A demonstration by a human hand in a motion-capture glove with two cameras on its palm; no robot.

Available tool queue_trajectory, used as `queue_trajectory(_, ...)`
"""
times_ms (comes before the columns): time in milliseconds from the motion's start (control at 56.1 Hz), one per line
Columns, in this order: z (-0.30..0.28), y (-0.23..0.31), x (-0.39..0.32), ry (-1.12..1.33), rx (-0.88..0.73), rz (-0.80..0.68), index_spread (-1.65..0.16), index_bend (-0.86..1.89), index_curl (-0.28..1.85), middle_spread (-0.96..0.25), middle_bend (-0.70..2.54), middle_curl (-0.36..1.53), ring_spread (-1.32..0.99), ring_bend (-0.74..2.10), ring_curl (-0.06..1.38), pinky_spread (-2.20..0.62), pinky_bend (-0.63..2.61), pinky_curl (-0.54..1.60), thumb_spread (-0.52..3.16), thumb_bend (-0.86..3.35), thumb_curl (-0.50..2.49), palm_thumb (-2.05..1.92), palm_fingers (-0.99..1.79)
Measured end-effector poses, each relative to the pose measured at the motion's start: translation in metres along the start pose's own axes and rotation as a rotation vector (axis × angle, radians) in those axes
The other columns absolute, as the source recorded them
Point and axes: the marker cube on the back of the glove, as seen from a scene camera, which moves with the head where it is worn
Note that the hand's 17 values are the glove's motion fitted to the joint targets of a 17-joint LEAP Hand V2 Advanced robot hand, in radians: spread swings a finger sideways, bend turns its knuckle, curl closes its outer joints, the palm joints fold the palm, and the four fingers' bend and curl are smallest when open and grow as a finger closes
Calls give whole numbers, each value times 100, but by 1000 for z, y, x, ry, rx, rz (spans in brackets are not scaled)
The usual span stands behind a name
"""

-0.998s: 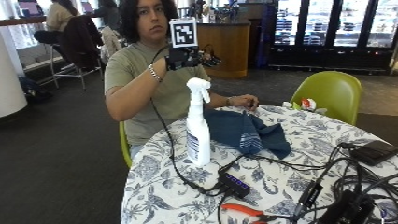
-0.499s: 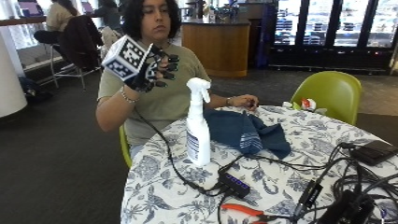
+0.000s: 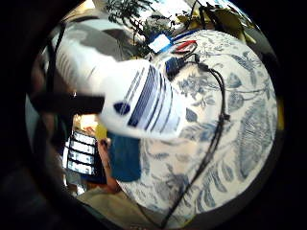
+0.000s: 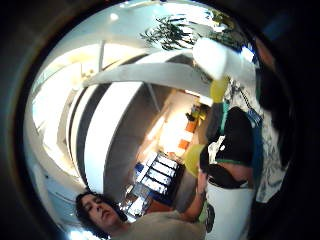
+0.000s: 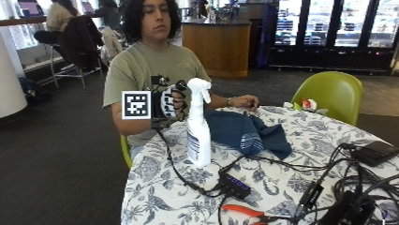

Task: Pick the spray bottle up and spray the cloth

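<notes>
A person seated at the table's far edge raises the gloved right hand [image 5: 169, 104] level with the head of the spray bottle [image 5: 199, 123], which stands upright on the flowered tablecloth [image 5: 287, 187] near the left edge. The hand sits just beside the bottle's neck, on the side away from the cloth; its fingers look loosely curled toward the neck, but whether they touch the bottle cannot be told. From the little-finger side of the palm, the bottle's white body with its dark striped label fills much of the view, close to the palm.

The blue cloth [image 5: 246, 132] lies crumpled on the table just beside the bottle, toward the far edge, and the person's bare hand [image 5: 243, 101] rests at its far side. Black cables [image 5: 293, 166] run across the near half of the table, with a power strip [image 5: 233, 185] and orange-handled pliers [image 5: 246, 212] near the front edge.
</notes>
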Motion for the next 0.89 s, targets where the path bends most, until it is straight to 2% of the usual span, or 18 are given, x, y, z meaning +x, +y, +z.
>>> queue_trajectory(53, 2, -9, 4, -17, 106, -24, -28, 24, 29, -8, 43, 41, -14, 76, 45, -10, 75, 47, 119, 6, 43, 87, 139)
queue_trajectory(196, 11, -31, 8, 36, 183, -39, -27, 56, 43, -14, 66, 53, -18, 87, 54, -13, 84, 57, 136, 11, 46, 90, 140)
queue_trajectory(303, 10, -20, 4, 5, 89, 36, -26, 69, 52, -17, 78, 61, -19, 95, 60, -14, 91, 62, 146, 15, 49, 94, 131)
queue_trajectory(392, 2, -10, 1, 18, 107, -4, -25, 75, 57, -19, 85, 67, -20, 101, 63, -14, 95, 66, 153, 17, 51, 94, 125)
queue_trajectory(464, -4, 3, -1, 84, 98, -43, -24, 70, 58, -18, 85, 69, -20, 103, 65, -16, 97, 67, 157, 18, 51, 93, 119)
queue_trajectory(535, -11, 24, -7, 172, 1, -17, -23, 56, 56, -16, 80, 67, -18, 99, 63, -19, 90, 63, 153, 13, 51, 85, 114)
queue_trajectory(570, -16, 37, -10, 208, -61, 12, -22, 40, 52, -13, 71, 63, -16, 93, 61, -19, 84, 60, 146, 7, 50, 80, 90)
queue_trajectory(588, -18, 43, -11, 222, -87, 15, -22, 38, 53, -12, 69, 63, -15, 93, 61, -19, 83, 61, 145, 6, 50, 79, 91)
queue_trajectory(606, -20, 49, -12, 233, -107, 7, -22, 33, 51, -10, 64, 60, -12, 86, 59, -12, 74, 58, 143, 3, 48, 75, 67)
queue_trajectory(624, -22, 56, -12, 243, -121, -9, -21, 32, 52, -9, 64, 61, -11, 87, 60, -11, 74, 61, 142, 3, 48, 74, 67)
queue_trajectory(642, -24, 62, -13, 252, -132, -28, -22, 27, 50, -6, 58, 58, -9, 78, 58, -6, 71, 59, 139, 0, 47, 71, 44)
queue_trajectory(660, -26, 69, -13, 260, -142, -44, -22, 26, 51, -4, 56, 57, -8, 76, 58, -1, 68, 59, 137, -1, 47, 70, 34)
queue_trajectory(820, -52, 120, -19, 297, -216, -47, -24, 16, 39, 7, 35, 46, 1, 55, 43, 16, 53, 43, 125, -3, 44, 66, 23)
queue_trajectory(891, -57, 125, -21, 323, -132, -16, -24, 14, 37, 8, 29, 42, 2, 51, 40, 20, 51, 40, 119, -3, 43, 65, 19)
